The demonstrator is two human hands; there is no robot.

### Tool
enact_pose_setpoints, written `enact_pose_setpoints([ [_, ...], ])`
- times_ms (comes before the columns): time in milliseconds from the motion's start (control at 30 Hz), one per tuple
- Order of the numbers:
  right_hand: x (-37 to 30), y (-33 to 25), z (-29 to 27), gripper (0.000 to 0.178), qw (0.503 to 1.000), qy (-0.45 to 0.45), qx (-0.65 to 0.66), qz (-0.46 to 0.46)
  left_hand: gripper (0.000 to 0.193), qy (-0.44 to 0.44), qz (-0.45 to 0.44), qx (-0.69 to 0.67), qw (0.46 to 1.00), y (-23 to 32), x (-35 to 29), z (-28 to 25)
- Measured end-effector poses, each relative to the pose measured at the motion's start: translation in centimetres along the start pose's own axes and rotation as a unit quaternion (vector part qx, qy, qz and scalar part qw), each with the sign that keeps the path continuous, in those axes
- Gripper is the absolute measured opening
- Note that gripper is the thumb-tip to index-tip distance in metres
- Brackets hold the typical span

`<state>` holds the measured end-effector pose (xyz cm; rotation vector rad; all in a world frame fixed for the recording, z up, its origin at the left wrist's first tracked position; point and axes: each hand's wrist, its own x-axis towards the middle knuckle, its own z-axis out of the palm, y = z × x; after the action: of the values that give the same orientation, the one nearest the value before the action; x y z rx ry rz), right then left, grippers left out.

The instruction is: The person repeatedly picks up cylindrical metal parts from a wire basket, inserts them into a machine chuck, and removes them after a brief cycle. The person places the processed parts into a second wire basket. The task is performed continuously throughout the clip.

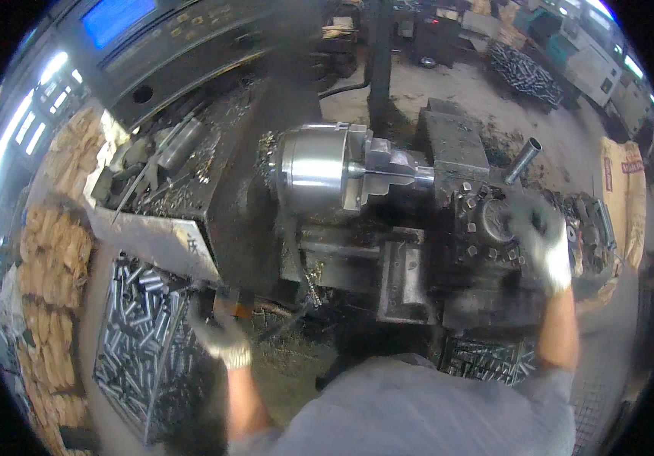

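My left hand [220, 334], in a glove with a white cuff and dark fingers, is low beside the crate of metal tubes [144, 304]. Its fingers are dark and blurred, so what they hold, if anything, does not show. Over the right end of the lathe, my gloved right hand [544, 239] is smeared by motion, close to the round-topped tool post [496, 219] with its square-headed bolts. Just beyond that hand, a shiny metal tube [523, 161] sticks up at a slant. The lathe's bright chuck [315, 166] is at centre, with a slim shaft [395, 176] reaching rightward from it.
A control panel with a blue screen [118, 19] stands at upper left. Below it, a dirty tray [152, 232] carries rags and metal chips. Brown sacks [57, 251] are stacked at left. Another crate of parts [487, 357] sits low right, and a paper sack [625, 197] stands far right.
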<state>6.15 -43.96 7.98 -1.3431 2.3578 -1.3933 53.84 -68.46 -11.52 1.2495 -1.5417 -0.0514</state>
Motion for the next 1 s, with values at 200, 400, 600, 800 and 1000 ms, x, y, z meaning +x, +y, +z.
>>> enact_pose_setpoints([
  [200,-9.0,1.8,2.6,0.035,0.987,-0.131,0.086,-0.025,0.058,-0.11,0.265,0.066,0.956,21.1,18.8,13.6],
  [400,-11.8,4.0,2.9,0.034,0.95,-0.193,0.13,0.208,0.105,-0.304,0.122,0.286,0.9,26.2,28.9,23.5],
  [600,-16.1,7.8,6.1,0.031,0.93,-0.258,0.197,0.175,0.05,-0.158,0.296,-0.01,0.942,25.6,17.1,16.6],
  [800,-20.3,5.4,20.9,0.036,0.806,-0.497,0.229,0.227,0.026,-0.465,-0.096,-0.071,0.877,6.4,-13.8,-4.5],
  [1000,-34.4,0.5,37.6,0.033,0.699,-0.697,0.084,0.132,0.031,-0.089,-0.55,0.464,0.689,-6.7,-49.3,-50.1],
])
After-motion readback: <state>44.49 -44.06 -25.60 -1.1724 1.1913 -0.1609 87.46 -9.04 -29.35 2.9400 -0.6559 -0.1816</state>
